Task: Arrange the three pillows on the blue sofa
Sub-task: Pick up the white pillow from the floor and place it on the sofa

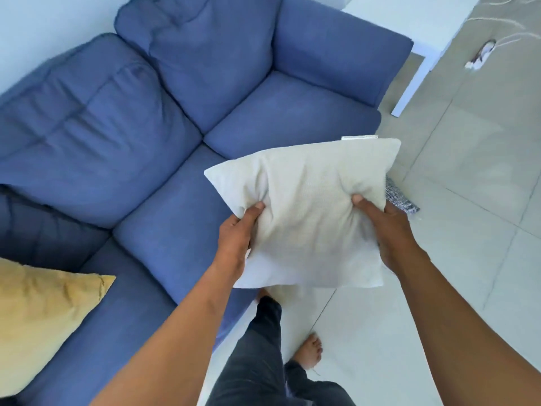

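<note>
Our legs in dark trousers (257, 347) stand below both hands. We clamp our left hand (235, 241) and right hand (389, 230) on the cream pillow (307, 206), held over the blue sofa (164, 112) edge. Left of them lies a yellow pillow (38, 317), cut off. Behind the cream one, grey fabric (399, 197) peeks, mostly hidden.
</note>
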A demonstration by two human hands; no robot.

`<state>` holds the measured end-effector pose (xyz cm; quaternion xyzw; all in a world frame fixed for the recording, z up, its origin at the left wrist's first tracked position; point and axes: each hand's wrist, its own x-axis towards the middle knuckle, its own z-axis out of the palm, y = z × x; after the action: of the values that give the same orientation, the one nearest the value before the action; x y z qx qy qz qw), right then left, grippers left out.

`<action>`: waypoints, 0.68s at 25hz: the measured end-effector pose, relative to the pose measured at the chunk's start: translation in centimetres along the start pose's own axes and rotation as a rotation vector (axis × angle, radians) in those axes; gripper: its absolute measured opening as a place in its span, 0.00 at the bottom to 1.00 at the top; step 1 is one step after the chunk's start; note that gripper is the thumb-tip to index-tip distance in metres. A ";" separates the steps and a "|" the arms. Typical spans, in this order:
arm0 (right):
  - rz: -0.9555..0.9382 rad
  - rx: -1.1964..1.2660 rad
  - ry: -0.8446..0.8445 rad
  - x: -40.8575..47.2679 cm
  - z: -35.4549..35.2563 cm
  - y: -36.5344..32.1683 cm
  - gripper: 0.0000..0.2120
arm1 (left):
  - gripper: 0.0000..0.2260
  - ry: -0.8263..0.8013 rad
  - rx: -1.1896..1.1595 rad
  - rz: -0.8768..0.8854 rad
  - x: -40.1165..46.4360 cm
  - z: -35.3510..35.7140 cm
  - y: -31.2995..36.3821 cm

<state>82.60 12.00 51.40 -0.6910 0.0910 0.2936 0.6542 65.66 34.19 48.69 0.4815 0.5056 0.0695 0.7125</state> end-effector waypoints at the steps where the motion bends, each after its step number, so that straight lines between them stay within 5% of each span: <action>1: 0.001 -0.023 -0.020 0.7 1.8 -0.7 0.18 | 0.10 0.024 -0.013 0.006 0.5 -1.3 0.7; 6: 0.017 -0.145 -0.119 4.9 10.9 -2.6 0.09 | 0.11 0.137 -0.083 0.004 3.8 -7.6 4.0; 11: 0.020 -0.271 -0.211 8.3 21.4 -4.0 0.26 | 0.19 0.242 -0.125 -0.024 6.9 -14.2 6.6; 17: 0.061 -0.366 -0.335 10.1 31.0 -4.5 0.26 | 0.13 0.320 -0.167 0.000 9.0 -21.7 9.1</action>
<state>84.18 44.82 50.79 -0.7366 -0.0527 0.4350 0.5151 56.37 57.58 49.13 0.4037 0.6049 0.1870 0.6604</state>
